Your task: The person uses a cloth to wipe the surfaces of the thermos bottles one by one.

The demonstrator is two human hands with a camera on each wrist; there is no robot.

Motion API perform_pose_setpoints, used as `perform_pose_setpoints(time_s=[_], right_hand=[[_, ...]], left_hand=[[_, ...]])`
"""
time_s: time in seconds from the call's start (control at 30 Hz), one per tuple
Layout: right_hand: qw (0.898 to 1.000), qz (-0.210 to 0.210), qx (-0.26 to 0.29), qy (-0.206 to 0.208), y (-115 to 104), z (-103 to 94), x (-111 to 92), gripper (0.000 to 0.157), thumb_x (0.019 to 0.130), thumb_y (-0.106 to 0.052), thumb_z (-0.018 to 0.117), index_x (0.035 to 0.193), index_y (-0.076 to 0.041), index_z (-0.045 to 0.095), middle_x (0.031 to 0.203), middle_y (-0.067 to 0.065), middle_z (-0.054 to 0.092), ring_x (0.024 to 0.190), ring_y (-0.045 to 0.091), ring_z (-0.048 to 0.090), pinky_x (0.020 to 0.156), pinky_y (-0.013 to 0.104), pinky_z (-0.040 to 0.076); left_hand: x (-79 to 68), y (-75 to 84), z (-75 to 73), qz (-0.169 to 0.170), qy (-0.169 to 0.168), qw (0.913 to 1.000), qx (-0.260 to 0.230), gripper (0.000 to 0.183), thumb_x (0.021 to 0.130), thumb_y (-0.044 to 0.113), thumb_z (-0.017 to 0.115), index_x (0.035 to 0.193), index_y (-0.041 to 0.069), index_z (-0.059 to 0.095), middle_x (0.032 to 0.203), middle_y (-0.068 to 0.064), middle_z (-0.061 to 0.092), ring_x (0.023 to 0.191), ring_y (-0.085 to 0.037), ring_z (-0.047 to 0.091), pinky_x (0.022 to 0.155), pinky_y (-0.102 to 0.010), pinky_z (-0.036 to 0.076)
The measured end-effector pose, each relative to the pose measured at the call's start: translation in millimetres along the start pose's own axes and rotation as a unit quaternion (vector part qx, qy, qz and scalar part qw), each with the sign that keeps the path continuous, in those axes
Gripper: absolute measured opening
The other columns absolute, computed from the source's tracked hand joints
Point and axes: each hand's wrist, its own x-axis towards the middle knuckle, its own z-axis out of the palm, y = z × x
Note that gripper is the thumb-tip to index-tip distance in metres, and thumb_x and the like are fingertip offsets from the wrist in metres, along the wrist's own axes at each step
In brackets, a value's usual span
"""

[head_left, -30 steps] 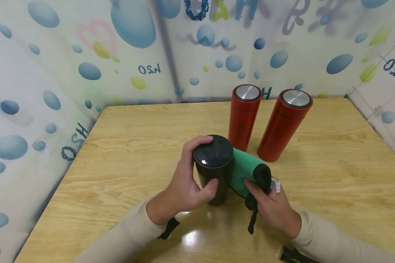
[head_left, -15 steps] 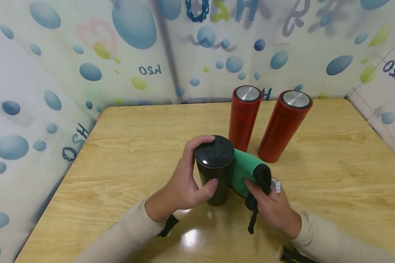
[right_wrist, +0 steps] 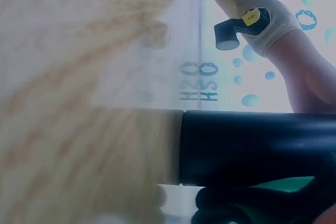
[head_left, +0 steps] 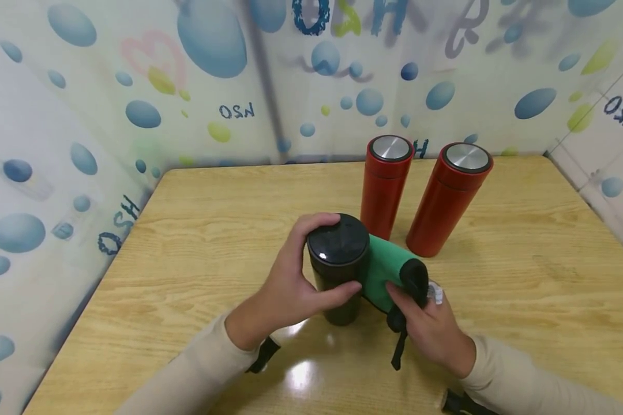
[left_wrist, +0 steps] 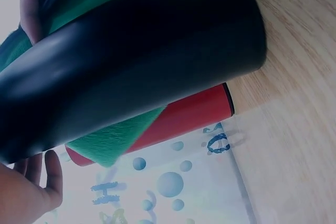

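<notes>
A black tumbler [head_left: 338,245] with a glossy lid stands upright on the table in the head view. My left hand [head_left: 291,282] grips it near the top, index finger on the lid's edge and thumb across the front. Pressed up against its right side is a green cloth [head_left: 386,262] with black edging, a white tag and a dangling black cord. My right hand [head_left: 436,331] holds that cloth, thumb on top; its other fingers are mostly hidden. In the left wrist view the tumbler [left_wrist: 136,51] hides much of the fuzzy green cloth [left_wrist: 113,140].
Two red bottles with silver lids stand behind the cloth, the left one [head_left: 386,190] close to the tumbler and the right one [head_left: 449,199] a little apart. The wooden table [head_left: 213,230] meets a patterned wall [head_left: 187,115] at the back.
My left thumb has slid to the right across the front of the tumbler and now reaches towards the cloth. The right hand, cloth and red bottles look unmoved.
</notes>
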Motion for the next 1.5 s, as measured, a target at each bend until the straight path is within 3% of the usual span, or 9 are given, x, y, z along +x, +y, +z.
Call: perform_pose_setpoints(time_s=[0.13,0.37,0.67,0.8,0.97,1.03,1.27,1.4,1.5], right_hand=[[1.000,0.017,0.002,-0.022,-0.3,0.0,2.1,0.036,0.101,-0.007,0.055,0.135,0.005,0.056,0.130,0.014,0.064,0.114,0.000,0.061,0.094,0.014,0.049],[1.000,0.015,-0.002,0.004,0.1,-0.2,-0.1,0.035,0.099,-0.003,0.056,0.132,0.008,0.055,0.126,-0.001,0.066,0.112,-0.002,0.061,0.093,0.012,0.048],[0.996,0.069,0.012,-0.060,0.7,-1.3,4.3,0.040,0.103,-0.016,0.054,0.139,0.002,0.053,0.136,0.015,0.062,0.115,0.000,0.061,0.095,0.017,0.050],[0.997,0.074,0.015,-0.035,1.1,-0.8,3.2,0.039,0.102,-0.013,0.055,0.137,0.004,0.053,0.133,0.013,0.063,0.113,-0.001,0.061,0.094,0.016,0.049],[0.997,0.065,0.020,0.021,2.9,0.1,0.5,0.036,0.098,-0.006,0.058,0.133,0.006,0.056,0.123,-0.003,0.066,0.108,-0.003,0.061,0.092,0.012,0.050],[0.998,0.060,0.021,0.023,3.8,0.1,-0.4,0.036,0.098,-0.004,0.057,0.132,0.007,0.056,0.123,-0.001,0.067,0.108,-0.004,0.061,0.091,0.012,0.049],[0.996,0.083,0.022,-0.036,-1.5,-0.7,3.8,0.042,0.102,-0.015,0.055,0.141,0.001,0.051,0.140,0.014,0.059,0.118,-0.002,0.058,0.097,0.014,0.047],[0.997,0.069,0.011,-0.018,0.4,-1.2,1.9,0.040,0.101,-0.012,0.056,0.139,0.003,0.052,0.135,0.012,0.061,0.115,-0.003,0.058,0.095,0.013,0.047],[0.998,0.057,0.003,0.012,3.4,-1.4,0.7,0.038,0.099,-0.007,0.057,0.135,0.005,0.055,0.128,0.002,0.065,0.110,-0.005,0.058,0.093,0.011,0.048]], left_hand=[[2.3,0.4,-0.7,0.012,0.015,0.9997,0.013,0.073,0.084,0.035,0.079,0.137,0.001,0.043,0.132,-0.015,0.052,0.124,-0.027,0.051,0.108,-0.038,0.043],[1.3,0.7,-0.9,0.013,0.009,0.9999,0.006,0.073,0.082,0.029,0.082,0.137,0.000,0.044,0.131,-0.016,0.054,0.123,-0.029,0.054,0.109,-0.037,0.043],[-1.1,-1.2,-2.0,-0.001,0.004,1.0000,0.004,0.082,0.080,0.025,0.083,0.143,0.001,0.036,0.129,-0.016,0.056,0.122,-0.027,0.054,0.107,-0.041,0.045],[-2.5,-2.1,-2.0,-0.005,0.008,1.0000,0.001,0.086,0.081,0.026,0.082,0.144,0.000,0.031,0.128,-0.018,0.056,0.120,-0.028,0.055,0.105,-0.043,0.046],[-1.1,-1.7,-1.9,0.000,0.002,1.0000,0.005,0.081,0.080,0.023,0.081,0.142,-0.001,0.034,0.132,-0.019,0.053,0.122,-0.029,0.054,0.110,-0.043,0.042],[-1.8,-2.1,-1.9,0.003,-0.003,0.9999,0.013,0.080,0.082,0.025,0.080,0.143,-0.001,0.034,0.132,-0.018,0.054,0.122,-0.029,0.054,0.111,-0.041,0.041],[1.2,-0.9,-1.5,0.020,0.013,0.9991,0.034,0.078,0.086,0.041,0.072,0.142,-0.002,0.038,0.133,-0.018,0.050,0.124,-0.028,0.049,0.109,-0.043,0.042],[-0.2,-1.9,0.1,0.031,0.016,0.9992,0.021,0.075,0.086,0.034,0.072,0.140,-0.004,0.036,0.129,-0.020,0.051,0.121,-0.029,0.052,0.108,-0.040,0.043],[0.2,-2.6,0.1,0.043,0.013,0.9989,0.014,0.067,0.086,0.028,0.069,0.137,-0.003,0.038,0.128,-0.021,0.051,0.119,-0.030,0.053,0.107,-0.039,0.043]])
